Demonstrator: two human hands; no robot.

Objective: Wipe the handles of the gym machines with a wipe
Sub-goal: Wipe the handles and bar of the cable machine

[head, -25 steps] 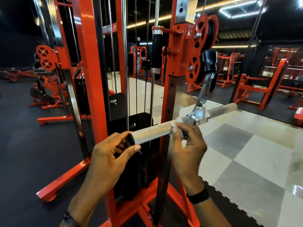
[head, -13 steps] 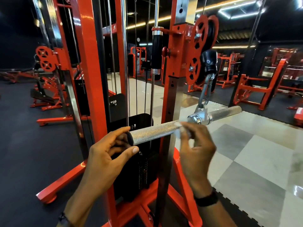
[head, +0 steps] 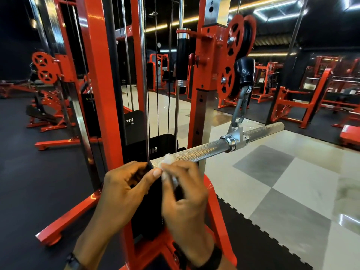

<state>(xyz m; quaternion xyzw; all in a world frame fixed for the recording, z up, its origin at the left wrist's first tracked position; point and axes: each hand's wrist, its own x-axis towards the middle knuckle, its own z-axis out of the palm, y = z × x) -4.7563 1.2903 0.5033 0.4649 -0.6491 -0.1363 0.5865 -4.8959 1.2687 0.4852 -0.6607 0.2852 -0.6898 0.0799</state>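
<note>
Head view: straight knurled steel cable bar [head: 196, 152] hanging level from a silver carabiner [head: 240, 108] under the orange pulley block [head: 233, 55] of the orange cable machine [head: 101, 90]. Small crumpled white wipe [head: 166, 160] sitting at the near end of that bar, pinched there by the right hand [head: 185, 195], grip narrow and closed round wipe and bar together, fingertips slightly blurred. Left hand [head: 120, 191] at the bar's black end cap, fingers curled about the tip, steadying; how firmly, hard to tell. Likely handling: wipe thin, soft, weightless, apt to bunch and snag on the rough knurling, so best folded flat and wrapped round the bar rather than dabbed. Bar rigid and heavy-looking but free to swing and spin on its swivel collar [head: 234, 141], so needs holding at one end. Far half beyond that collar apparently yet to be wiped.
</note>
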